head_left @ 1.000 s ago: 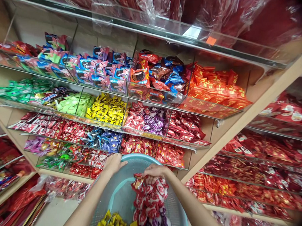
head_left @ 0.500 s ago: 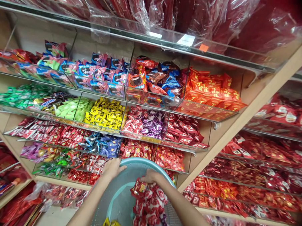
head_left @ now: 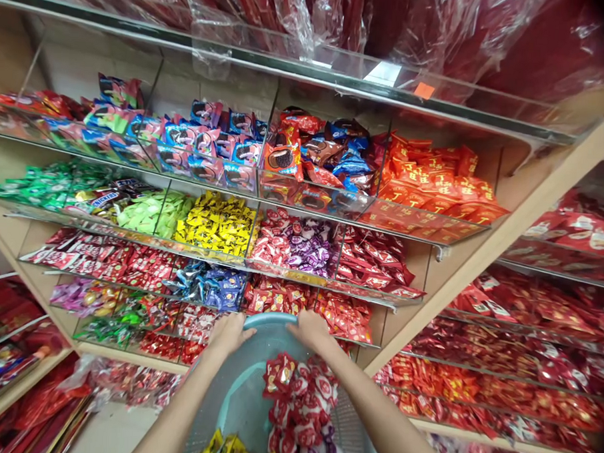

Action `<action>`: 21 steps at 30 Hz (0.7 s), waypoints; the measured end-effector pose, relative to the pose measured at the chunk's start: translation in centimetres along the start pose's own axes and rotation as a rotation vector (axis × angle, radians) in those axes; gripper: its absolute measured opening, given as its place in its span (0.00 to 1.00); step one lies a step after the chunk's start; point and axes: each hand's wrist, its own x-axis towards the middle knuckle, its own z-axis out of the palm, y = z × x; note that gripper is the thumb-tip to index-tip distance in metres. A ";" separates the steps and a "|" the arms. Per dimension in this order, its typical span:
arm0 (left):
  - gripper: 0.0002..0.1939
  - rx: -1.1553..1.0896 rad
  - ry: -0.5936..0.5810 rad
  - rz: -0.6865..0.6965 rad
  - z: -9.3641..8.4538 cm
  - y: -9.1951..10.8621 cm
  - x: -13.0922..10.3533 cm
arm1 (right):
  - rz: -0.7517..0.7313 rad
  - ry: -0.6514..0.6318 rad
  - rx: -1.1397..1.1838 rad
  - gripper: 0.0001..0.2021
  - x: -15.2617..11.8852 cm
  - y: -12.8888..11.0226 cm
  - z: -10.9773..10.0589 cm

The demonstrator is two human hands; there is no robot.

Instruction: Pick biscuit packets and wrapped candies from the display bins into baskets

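A teal plastic basket point(head_left: 240, 371) with perforated sides is in front of me at the bottom middle. My left hand point(head_left: 228, 333) is closed over its far rim, thumb inside. Just to the right, my right hand point(head_left: 309, 332) also grips the rim, its fingers mostly on the outer side. Inside the basket lie red-and-white wrapped candies point(head_left: 301, 403) in a heap on the right, a few purple ones point(head_left: 325, 448) below them, and yellow wrapped candies point(head_left: 227, 448) at the near left.
Glass-fronted shelves ahead hold yellow candies point(head_left: 217, 224), purple candies point(head_left: 308, 243), orange packets point(head_left: 437, 179) and cookie packs point(head_left: 285, 155). A slanting wooden upright point(head_left: 461, 260) parts them from more red packets point(head_left: 543, 304) on the right. Plastic-wrapped red goods point(head_left: 311, 20) hang over the top.
My right hand has come up out of the basket from the red candies and taken hold of the far rim. My left hand stays on the rim. The view has shifted slightly.
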 end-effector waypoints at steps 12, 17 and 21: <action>0.21 -0.015 -0.016 -0.021 -0.5 0.4 -0.3 | 0.083 0.093 0.138 0.21 5.8 -4.9 -0.3; 0.22 -0.015 -0.016 -0.019 -0.4 0.3 -0.3 | 0.116 0.075 0.159 0.20 6.4 -5.7 0.5; 0.21 -0.010 -0.008 -0.009 -0.4 0.4 -0.3 | 0.137 0.070 0.194 0.19 6.4 -6.0 0.9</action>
